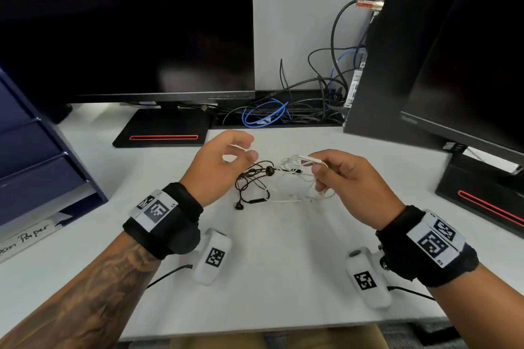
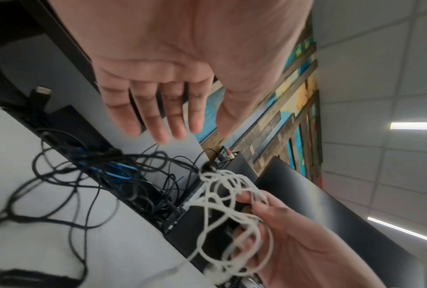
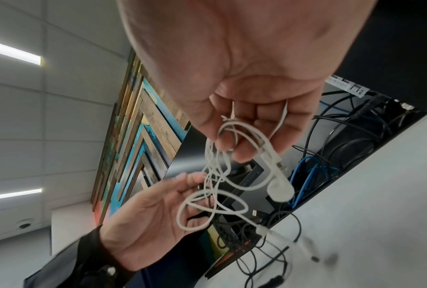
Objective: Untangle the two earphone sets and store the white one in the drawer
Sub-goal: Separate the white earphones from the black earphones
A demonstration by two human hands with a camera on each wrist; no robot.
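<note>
My right hand [image 1: 344, 178] pinches the white set [image 1: 300, 168], left hand [image 1: 224, 163] loose and empty; black set [image 1: 253, 183] still snagged, pulling risks tightening the knot

Both forearms are showing bare, with no sleeves. The left forearm [image 1: 93, 289] is carrying a dark tattoo along its length. Each wrist is wearing a wide black strap: the left strap [image 1: 167, 221] and the right strap [image 1: 425, 246] are each bearing a white plate with black square code markings. Under each wrist a white rounded camera housing is hanging, the left housing [image 1: 212, 256] and the right housing [image 1: 367, 280], each one showing a black square code, with a thin black cable [image 1: 170, 273] running from it.
</note>
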